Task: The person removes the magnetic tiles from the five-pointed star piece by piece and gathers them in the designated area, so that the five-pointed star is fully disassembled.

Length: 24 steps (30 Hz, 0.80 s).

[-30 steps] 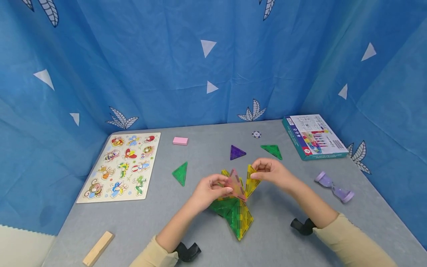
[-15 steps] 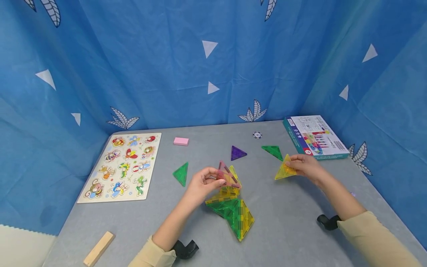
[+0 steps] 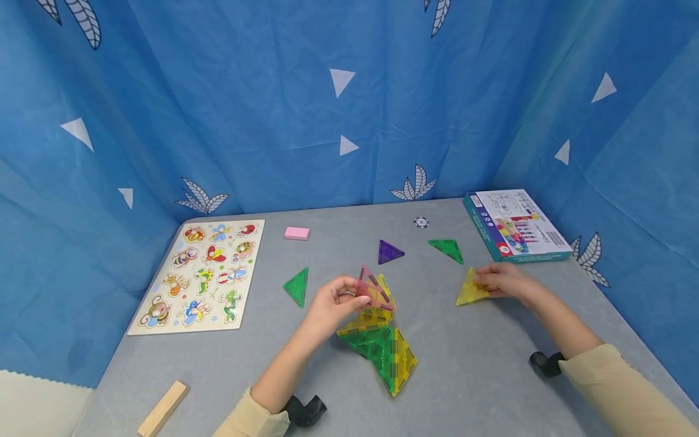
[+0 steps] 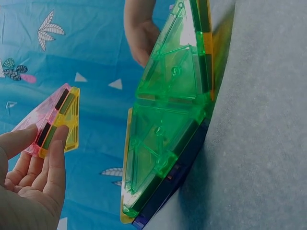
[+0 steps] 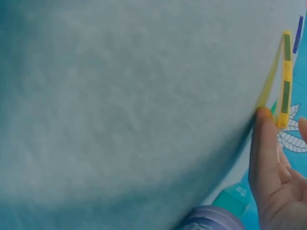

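My left hand pinches a see-through pink triangular magnetic tile, joined along an edge to a yellow triangular tile. Both are up off the table in the left wrist view. Just below and to the right in the head view stands a built shape of green triangular tiles with yellow ones at its sides. Out to the right, my right hand holds another yellow triangular tile by its right side, low near the tabletop. A fingertip shows orange through this tile in the right wrist view.
Loose green tiles and a purple triangular tile lie around. An insect puzzle board is at left, a boxed set back right. A pink block, a poker chip and a wooden block also lie there.
My right hand has drawn a yellow tile away from the left hand's pieces, out to the right, and then lowered it. The left hand, with the pink tile, has shifted slightly left.
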Motion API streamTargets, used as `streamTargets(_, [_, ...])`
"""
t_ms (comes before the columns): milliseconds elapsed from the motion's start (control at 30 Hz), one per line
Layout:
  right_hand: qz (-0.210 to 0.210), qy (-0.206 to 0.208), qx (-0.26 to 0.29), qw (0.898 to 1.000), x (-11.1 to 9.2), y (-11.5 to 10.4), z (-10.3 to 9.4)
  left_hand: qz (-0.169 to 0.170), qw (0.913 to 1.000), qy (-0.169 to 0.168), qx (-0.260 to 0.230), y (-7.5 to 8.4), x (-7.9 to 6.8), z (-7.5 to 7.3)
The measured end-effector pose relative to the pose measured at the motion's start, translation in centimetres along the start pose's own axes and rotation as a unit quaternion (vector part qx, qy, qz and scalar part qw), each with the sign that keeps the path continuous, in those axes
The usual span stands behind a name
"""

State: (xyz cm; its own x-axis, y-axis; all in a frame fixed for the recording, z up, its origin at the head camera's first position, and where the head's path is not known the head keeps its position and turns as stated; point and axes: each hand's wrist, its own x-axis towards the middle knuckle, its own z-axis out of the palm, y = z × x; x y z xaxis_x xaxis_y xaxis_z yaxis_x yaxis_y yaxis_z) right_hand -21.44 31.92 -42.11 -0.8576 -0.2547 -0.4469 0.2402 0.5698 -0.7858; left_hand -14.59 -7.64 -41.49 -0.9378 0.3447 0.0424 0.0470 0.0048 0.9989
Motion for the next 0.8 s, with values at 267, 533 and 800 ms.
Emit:
streamTargets(267, [-0.022,0.038,-0.109,0.993,-0.5,-2.0,0.4,0.0,1.0,0.001,-0.002,0.1,-0.1,0.1])
streamTargets(533, [-0.165,0.023,-0.053,0.985,-1.9,-5.7,5.5,0.008,0.9997,-0.02,0.015,0.2,-1.0,1.6])
streamTargets(800, [-0.166,-0.098,0.092,0.977,-2.7,-8.0,12.1,0.056,0.9966,-0.039,0.046,0.5,-1.8,3.7])
